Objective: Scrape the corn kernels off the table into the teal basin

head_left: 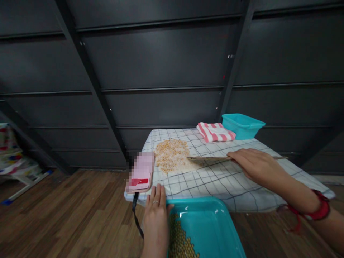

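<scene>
My right hand (254,163) is closed over a thin, flat brownish board (212,158), seen nearly edge-on above the checked tablecloth. The board's left end is beside a spread pile of yellowish soybean-like beans and pale grains (172,156). My left hand (156,215), with a ring on one finger, lies along the left rim of a teal tray (209,229). Its thumb hooks over the rim, while the fingers stretch forward to the cloth's edge. Round greenish-brown beans (181,242) are heaped in the tray's left side. The tray's near end is cut off by the frame.
A pink phone (141,172), partly blurred out, lies at the table's left edge with a black strap (137,218) hanging down. At the back right are a folded pink-striped towel (216,132) and a teal basin (242,126). A dark panelled wall (161,61) rises behind the table.
</scene>
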Demonstrator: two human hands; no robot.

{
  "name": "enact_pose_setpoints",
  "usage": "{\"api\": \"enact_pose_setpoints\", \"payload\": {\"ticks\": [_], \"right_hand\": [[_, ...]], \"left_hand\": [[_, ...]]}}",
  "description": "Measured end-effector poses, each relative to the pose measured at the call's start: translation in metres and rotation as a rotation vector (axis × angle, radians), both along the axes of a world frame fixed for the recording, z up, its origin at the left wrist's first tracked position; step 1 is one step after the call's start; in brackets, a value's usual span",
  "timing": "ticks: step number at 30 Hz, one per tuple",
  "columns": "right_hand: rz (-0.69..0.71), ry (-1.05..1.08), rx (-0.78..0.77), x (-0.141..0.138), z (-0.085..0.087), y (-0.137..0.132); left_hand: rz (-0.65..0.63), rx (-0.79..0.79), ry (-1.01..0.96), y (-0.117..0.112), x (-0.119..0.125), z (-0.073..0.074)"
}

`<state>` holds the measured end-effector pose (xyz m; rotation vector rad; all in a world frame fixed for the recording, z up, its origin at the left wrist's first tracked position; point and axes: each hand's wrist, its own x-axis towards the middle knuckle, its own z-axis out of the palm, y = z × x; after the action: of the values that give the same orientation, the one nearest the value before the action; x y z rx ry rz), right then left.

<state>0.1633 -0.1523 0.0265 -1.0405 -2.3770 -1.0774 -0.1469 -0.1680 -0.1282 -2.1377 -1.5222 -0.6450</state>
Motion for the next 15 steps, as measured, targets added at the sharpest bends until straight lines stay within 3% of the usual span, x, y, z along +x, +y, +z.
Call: {"api": "enact_pose_setpoints", "payload": {"ticks": [6,15], "right_hand": [[-0.014,0.037,-0.030,0.003,-0.010,0.018],[0.050,0.042,-0.075,0.004,-0.001,-0.008]], "left_hand": [[-0.003,-0.014,-0.004,0.000,-0.001,0.000],[-0.010,-0.028,-0.042,-0.002,0.001,0.002]]}}
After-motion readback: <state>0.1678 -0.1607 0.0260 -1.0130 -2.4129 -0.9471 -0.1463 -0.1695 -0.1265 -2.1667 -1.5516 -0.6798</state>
